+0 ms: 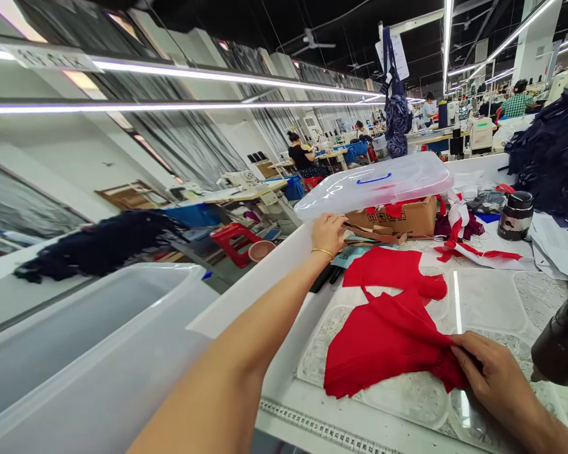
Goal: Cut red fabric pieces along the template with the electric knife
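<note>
The right hand (pixel 495 372) is closed in a pinch on the edge of the red cloth (pixel 383 347), which lies on a clear plastic mat (pixel 490 302) on the desk (pixel 284 403). The cloth's long axis runs away from the person, toward the left hand (the right hand is plainly the nearer). The left hand (pixel 329 233), fingers curled, a gold bangle (pixel 322 253) at its wrist, sits by a cardboard box (pixel 397 217) under a clear plastic lid (pixel 373 186); whether it grips anything there cannot be told.
</note>
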`<state>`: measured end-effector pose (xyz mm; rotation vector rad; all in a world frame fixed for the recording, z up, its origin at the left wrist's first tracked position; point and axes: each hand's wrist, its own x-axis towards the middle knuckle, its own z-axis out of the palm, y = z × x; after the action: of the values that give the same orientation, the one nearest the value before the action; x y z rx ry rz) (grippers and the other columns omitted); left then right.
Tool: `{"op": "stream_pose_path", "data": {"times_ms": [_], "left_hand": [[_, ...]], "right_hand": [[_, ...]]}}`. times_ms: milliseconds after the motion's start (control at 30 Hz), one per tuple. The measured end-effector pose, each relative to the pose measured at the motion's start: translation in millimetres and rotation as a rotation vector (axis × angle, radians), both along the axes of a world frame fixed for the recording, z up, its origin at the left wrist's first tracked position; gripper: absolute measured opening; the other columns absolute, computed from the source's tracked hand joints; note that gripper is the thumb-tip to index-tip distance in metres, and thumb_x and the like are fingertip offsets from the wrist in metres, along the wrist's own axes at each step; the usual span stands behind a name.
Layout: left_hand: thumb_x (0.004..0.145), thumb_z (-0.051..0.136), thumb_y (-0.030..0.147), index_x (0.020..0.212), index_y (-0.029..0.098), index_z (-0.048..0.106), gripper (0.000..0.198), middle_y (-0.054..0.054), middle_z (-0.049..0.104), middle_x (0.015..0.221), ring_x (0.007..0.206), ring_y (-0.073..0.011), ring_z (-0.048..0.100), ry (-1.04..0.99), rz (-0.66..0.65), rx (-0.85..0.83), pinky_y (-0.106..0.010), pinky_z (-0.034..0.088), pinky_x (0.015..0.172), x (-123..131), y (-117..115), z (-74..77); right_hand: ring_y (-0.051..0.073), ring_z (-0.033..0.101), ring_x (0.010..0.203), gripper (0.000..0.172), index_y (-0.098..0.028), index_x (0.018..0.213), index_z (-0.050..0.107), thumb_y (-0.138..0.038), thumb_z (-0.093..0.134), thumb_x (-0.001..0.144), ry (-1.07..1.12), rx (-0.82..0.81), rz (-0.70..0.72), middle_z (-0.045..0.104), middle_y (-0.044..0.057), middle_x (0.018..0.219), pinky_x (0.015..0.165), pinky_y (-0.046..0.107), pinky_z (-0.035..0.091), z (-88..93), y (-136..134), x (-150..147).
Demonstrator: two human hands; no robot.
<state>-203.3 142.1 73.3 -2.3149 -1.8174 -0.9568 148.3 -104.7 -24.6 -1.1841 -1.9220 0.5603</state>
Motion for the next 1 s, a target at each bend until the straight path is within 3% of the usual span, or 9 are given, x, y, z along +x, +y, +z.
{"op": "stream_pose_path", "data": {"times_ms": [133,300,433,500,567,667,800,900,1000], "left_hand": [[0.088,0.059,0.029,0.116,0.018,0.065,0.03,-0.016,0.058,0.138,0.131,-0.0363,0.047,0.125,-0.09,0.032,-0.06,0.036,0.112,2.2,-36.2,-23.5],[0.099,0.049,0.044,0.125,0.023,0.064,0.037,-0.009,0.064,0.134,0.122,-0.0236,0.06,0.252,-0.362,-0.038,-0.039,0.047,0.109,15.5,-137.7,-50.1],[0.1,0.044,0.057,0.152,0.021,0.04,0.063,-0.014,0.046,0.156,0.142,-0.029,0.043,0.455,-0.577,-0.042,-0.049,0.033,0.12,29.1,-202.6,-63.4],[0.101,0.046,0.055,0.154,0.02,0.037,0.064,-0.014,0.045,0.156,0.144,-0.0291,0.041,0.443,-0.542,-0.121,-0.051,0.03,0.121,36.4,-210.4,-68.9],[0.101,0.049,0.045,0.146,0.018,0.047,0.052,-0.014,0.055,0.147,0.136,-0.0277,0.049,0.38,-0.468,-0.174,-0.049,0.037,0.117,43.3,-203.4,-73.6],[0.098,0.053,0.027,0.115,0.018,0.068,0.024,-0.011,0.071,0.113,0.108,-0.0253,0.062,0.32,-0.386,-0.183,-0.043,0.051,0.097,50.8,-182.6,-75.2],[0.089,0.057,0.012,0.081,0.019,0.067,0.015,-0.006,0.067,0.081,0.088,-0.0233,0.061,0.317,-0.395,-0.176,-0.036,0.052,0.08,52.8,-177.8,-62.6],[0.086,0.059,0.012,0.077,0.019,0.065,0.013,-0.005,0.067,0.079,0.088,-0.0232,0.061,0.35,-0.457,-0.186,-0.036,0.052,0.08,47.1,-201.0,-50.7],[0.093,0.057,0.025,0.094,0.019,0.068,0.012,-0.01,0.069,0.105,0.102,-0.0256,0.061,0.366,-0.462,-0.177,-0.04,0.052,0.09,40.1,-231.8,-50.1]], "right_hand": [[0.021,0.071,0.086,0.036,-0.023,0.125,0.064,-0.04,0.055,0.095,-0.072,0.023,-0.009,0.07,0.009,0.103,0.075,0.033,0.061,5.4,-3.8,0.2],[0.027,0.064,0.116,0.069,-0.028,0.146,0.048,-0.037,0.071,0.082,-0.246,-0.016,0.094,0.056,0.011,0.138,0.092,0.04,0.06,7.7,-6.1,-1.2],[0.029,0.06,0.115,0.058,-0.027,0.139,0.057,-0.025,0.069,0.082,-0.41,-0.038,0.11,0.064,0.009,0.127,0.092,0.044,0.06,2.6,-1.8,-4.2],[0.028,0.061,0.112,0.053,-0.027,0.136,0.059,-0.018,0.062,0.084,-0.446,-0.024,0.107,0.067,0.008,0.121,0.087,0.043,0.061,-0.4,0.3,-5.0],[0.026,0.061,0.111,0.054,-0.027,0.136,0.059,-0.012,0.057,0.084,-0.45,0.007,0.101,0.067,0.008,0.118,0.084,0.04,0.061,-3.7,1.3,-4.8],[0.023,0.064,0.104,0.057,-0.027,0.135,0.06,-0.007,0.054,0.081,-0.439,0.032,0.093,0.067,0.007,0.112,0.084,0.037,0.06,-8.8,0.9,-2.2],[0.022,0.065,0.095,0.058,-0.023,0.134,0.059,-0.004,0.052,0.08,-0.425,0.06,0.106,0.065,0.007,0.105,0.083,0.037,0.058,-11.0,-1.9,5.2],[0.021,0.065,0.093,0.059,-0.021,0.132,0.061,-0.002,0.05,0.077,-0.414,0.08,0.128,0.064,0.007,0.104,0.083,0.036,0.056,-8.0,-3.6,9.5],[0.02,0.065,0.09,0.058,-0.02,0.13,0.062,-0.001,0.05,0.076,-0.412,0.056,0.145,0.063,0.006,0.102,0.081,0.034,0.056,-2.4,-3.2,9.7]]}}
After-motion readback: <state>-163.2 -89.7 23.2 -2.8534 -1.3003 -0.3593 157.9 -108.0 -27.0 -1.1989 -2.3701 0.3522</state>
